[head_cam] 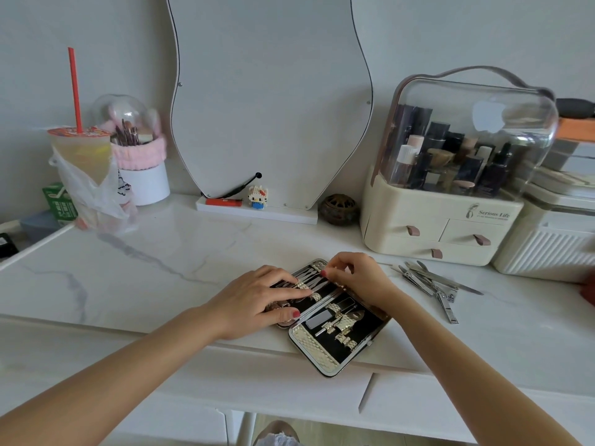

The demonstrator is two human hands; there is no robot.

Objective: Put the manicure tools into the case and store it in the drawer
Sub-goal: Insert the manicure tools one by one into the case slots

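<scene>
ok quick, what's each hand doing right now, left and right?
Left hand: open, fingers flat, pressing on the open manicure case.
Right hand: fingers curled at the case's far end, seemingly pinching a tool there; the tool itself is hidden.

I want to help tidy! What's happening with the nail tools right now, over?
Left hand flat on open black-lined gold manicure case. Right hand fingers curled at its top edge. Loose steel tools on marble tabletop, nothing blocking.

The left hand [257, 300] covers the far half of the open case [335, 320], the right hand's [357, 278] fingertips hide whatever they pinch, and the picture's right edge crops a red object [589, 289].
</scene>
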